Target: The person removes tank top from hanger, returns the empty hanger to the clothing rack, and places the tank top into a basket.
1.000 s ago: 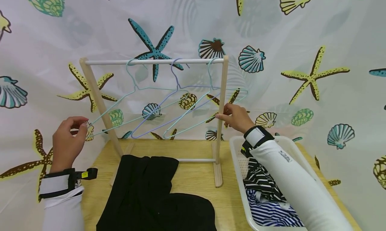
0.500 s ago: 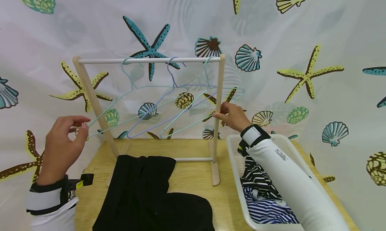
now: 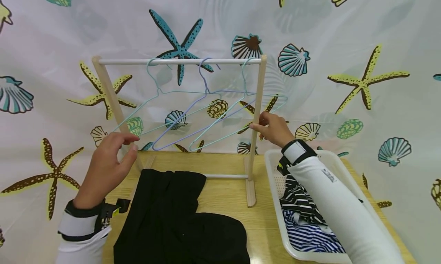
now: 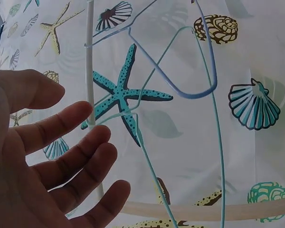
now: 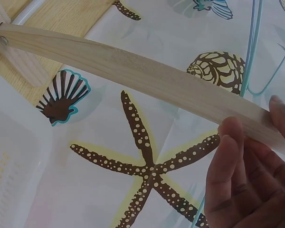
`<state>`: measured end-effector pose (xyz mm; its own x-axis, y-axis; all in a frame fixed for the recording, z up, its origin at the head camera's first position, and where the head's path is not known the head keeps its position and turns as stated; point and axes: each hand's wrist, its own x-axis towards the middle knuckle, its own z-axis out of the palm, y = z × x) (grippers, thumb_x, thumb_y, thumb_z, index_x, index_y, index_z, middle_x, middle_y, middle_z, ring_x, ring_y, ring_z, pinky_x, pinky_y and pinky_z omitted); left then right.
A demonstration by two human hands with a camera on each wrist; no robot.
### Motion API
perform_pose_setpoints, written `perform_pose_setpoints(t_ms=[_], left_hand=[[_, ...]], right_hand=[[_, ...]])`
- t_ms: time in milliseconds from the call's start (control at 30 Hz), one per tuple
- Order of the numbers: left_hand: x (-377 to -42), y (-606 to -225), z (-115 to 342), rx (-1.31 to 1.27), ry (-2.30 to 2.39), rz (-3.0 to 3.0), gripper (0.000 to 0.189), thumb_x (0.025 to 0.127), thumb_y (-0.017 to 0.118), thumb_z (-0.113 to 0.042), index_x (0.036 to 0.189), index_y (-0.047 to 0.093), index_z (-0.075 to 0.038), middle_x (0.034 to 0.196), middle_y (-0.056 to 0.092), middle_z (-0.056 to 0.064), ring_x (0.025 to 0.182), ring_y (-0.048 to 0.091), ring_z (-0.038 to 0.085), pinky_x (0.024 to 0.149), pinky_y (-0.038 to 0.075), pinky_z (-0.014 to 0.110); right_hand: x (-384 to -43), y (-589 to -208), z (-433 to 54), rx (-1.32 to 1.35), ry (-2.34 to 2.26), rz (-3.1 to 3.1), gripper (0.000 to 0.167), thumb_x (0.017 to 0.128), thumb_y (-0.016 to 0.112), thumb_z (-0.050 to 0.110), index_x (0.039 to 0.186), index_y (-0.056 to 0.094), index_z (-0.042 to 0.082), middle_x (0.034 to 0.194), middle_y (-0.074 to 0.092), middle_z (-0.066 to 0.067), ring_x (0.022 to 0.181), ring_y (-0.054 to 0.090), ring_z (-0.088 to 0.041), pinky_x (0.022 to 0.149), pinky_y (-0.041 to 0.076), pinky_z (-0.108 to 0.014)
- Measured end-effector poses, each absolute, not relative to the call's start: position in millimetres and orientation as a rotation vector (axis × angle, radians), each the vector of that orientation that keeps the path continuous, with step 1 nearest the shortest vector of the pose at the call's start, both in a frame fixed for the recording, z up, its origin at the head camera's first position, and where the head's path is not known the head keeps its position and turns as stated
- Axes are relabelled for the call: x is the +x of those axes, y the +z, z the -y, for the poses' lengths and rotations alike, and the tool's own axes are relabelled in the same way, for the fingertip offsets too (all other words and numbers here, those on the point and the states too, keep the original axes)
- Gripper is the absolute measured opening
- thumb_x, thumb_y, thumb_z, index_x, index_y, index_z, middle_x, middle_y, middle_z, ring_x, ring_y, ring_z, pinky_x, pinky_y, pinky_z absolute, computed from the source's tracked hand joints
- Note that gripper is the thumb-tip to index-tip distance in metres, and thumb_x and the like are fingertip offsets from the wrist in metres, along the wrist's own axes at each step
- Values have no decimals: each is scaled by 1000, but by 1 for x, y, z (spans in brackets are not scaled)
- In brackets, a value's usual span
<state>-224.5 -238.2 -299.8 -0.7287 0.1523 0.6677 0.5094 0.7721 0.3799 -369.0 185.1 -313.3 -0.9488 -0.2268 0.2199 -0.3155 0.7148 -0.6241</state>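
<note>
In the head view a wooden-post rack (image 3: 179,61) carries three wire hangers on its top bar: a teal hanger (image 3: 159,91) at left, a purple hanger (image 3: 207,91) in the middle, a teal hanger (image 3: 245,92) at right. My left hand (image 3: 108,160) is by the left hanger's outer end, which it hides. Thumb and fingers stand apart with nothing between them; the left wrist view shows loosely bent fingers (image 4: 109,197). My right hand (image 3: 273,129) pinches the rack's right post (image 3: 259,91), with the thumb (image 5: 281,116) on one side and the fingers opposite.
A black garment (image 3: 172,218) lies on the wooden table (image 3: 227,197) in front of the rack. To the right, under my right forearm, stands a white basket (image 3: 274,202) holding striped clothes (image 3: 303,235). Behind everything hangs a curtain (image 3: 220,22) with shells and starfish.
My left hand has left the left hanger's outer corner, where its fingertips were, and moved right. Its thumb and fingers have parted. My right hand stays on the post; the view has shifted slightly.
</note>
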Motion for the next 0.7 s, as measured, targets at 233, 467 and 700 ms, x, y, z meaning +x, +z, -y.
perform_pose_setpoints(t_ms=[233,467,700], left_hand=[[-223,-305,223,-553,-724,2402,30,91,62,-7,120,58,1,110,60,15,103,53,30,84,42,49],[-223,-314,213,-669,-635,2538,44,92,64,-16,129,51,3,118,57,17,109,52,30,90,44,50],[-222,-318,209,-720,-563,2617,49,92,65,-22,133,48,0,123,55,18,112,53,35,90,43,54]], right_hand=[[-367,-312,-187,461,1048,2787,34,93,64,35,109,60,5,101,68,-17,69,66,-22,61,55,-34],[-365,-318,-189,454,997,2770,32,94,63,34,106,60,5,100,68,-18,65,64,-19,57,52,-33],[-368,-316,-183,460,992,2749,30,94,63,32,106,60,5,99,68,-18,64,64,-20,56,52,-33]])
